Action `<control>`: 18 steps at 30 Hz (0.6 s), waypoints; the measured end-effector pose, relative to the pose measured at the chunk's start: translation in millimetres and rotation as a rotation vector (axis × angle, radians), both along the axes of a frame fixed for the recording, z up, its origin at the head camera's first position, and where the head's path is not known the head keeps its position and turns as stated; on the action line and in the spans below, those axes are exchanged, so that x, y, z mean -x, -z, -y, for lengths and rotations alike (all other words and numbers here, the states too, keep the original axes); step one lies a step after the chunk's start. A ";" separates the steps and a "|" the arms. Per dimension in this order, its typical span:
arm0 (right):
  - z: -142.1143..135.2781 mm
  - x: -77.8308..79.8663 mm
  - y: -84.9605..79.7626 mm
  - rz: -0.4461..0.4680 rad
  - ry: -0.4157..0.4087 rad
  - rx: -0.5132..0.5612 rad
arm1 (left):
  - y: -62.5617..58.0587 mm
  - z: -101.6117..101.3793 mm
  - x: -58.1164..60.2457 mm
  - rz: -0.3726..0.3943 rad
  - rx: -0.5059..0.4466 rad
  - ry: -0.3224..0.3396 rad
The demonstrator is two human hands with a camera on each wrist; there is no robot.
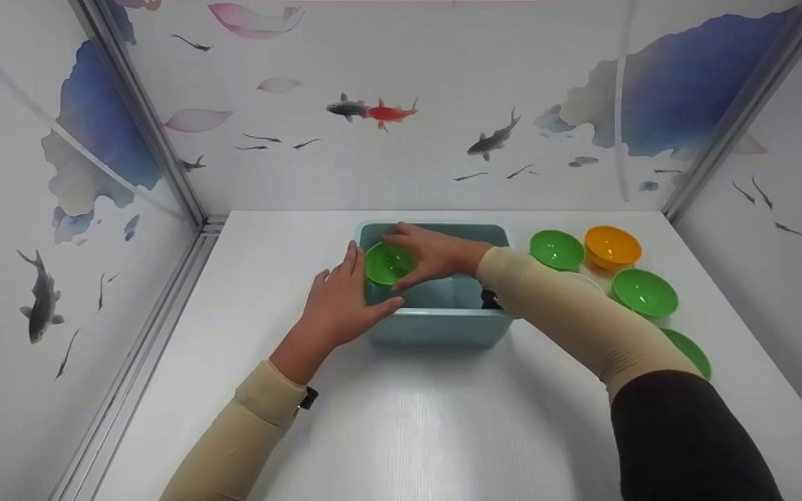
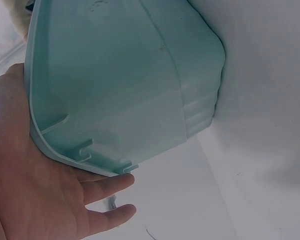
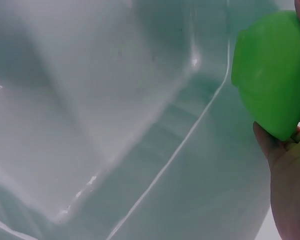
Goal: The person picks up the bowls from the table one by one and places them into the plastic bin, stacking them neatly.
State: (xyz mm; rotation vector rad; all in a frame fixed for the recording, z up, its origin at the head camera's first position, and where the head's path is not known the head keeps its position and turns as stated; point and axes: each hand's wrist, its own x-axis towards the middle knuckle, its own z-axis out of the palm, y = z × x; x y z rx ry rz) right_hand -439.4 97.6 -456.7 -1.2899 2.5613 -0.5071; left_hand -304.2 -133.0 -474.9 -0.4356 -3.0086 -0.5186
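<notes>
On a white tabletop point(image 1: 408, 424), a pale blue-green rectangular plastic tub point(image 1: 439, 330) stands at the frame's centre, the left hand point(image 1: 338, 299) touching its left end, fingers mostly straight, thumb extended. The right hand point(image 1: 436, 254) pinches a glossy, round green bowl point(image 1: 380, 266) at the tub's left end; more green bowls point(image 1: 557, 250) and an orange bowl point(image 1: 613, 245) sit centre-right.

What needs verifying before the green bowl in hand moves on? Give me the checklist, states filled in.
1. Right grip holding the green bowl: ok, held between thumb and fingers.
2. Bowl within the blue bin's outline: ok, at its left end in the head view.
3. Bin upright on the table: ok.
4. Left grip touching the bin: ok.
5. Bowl clear of the bin wall: cannot tell.
6. Nearest table bowl fully visible: not ok, right sleeve partly covers it.
</notes>
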 end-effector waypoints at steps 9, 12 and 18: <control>4.4 -0.7 8.2 0.013 -0.012 -0.058 | -0.9 0.7 -1.2 -0.003 -0.016 0.009; 5.3 -0.1 10.5 0.018 -0.023 -0.079 | -1.1 1.1 -1.8 0.004 -0.022 0.008; 5.8 3.7 15.6 -0.003 -0.059 -0.103 | -1.9 0.6 -2.1 0.011 -0.029 0.004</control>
